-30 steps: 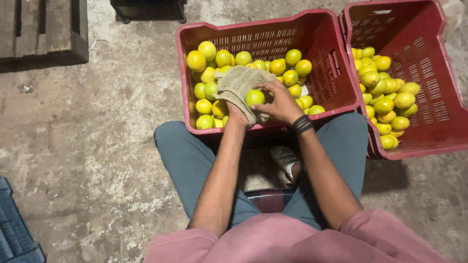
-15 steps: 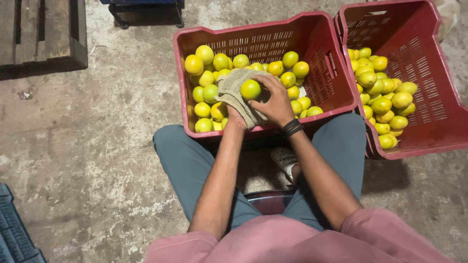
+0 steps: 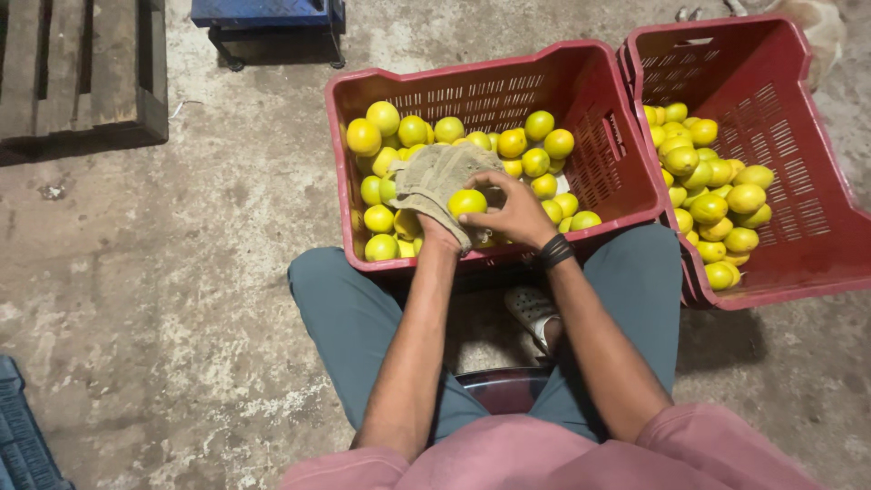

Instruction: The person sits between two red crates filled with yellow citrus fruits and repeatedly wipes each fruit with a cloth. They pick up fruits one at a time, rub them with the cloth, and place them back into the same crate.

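Note:
A red plastic crate [image 3: 626, 172] in front of my knees holds several yellow-green citrus fruits. My left hand [image 3: 435, 204] is wrapped in a tan cloth [image 3: 434, 180] and cups one yellow fruit [image 3: 467, 201] from the left. My right hand [image 3: 517, 213], with a black band on the wrist, grips the same fruit from the right and presses it into the cloth. Both hands hover just above the fruit pile, near the crate's front wall.
A second red crate [image 3: 798, 181] with more fruit leans at my right. A wooden pallet [image 3: 82, 73] lies at the top left, a blue stand [image 3: 268, 18] at the top, a dark blue crate corner [image 3: 23, 436] at the bottom left. The floor is rough concrete.
The fruit held between my hands has turned and shifted slightly within the cloth. My right hand has settled back down over it.

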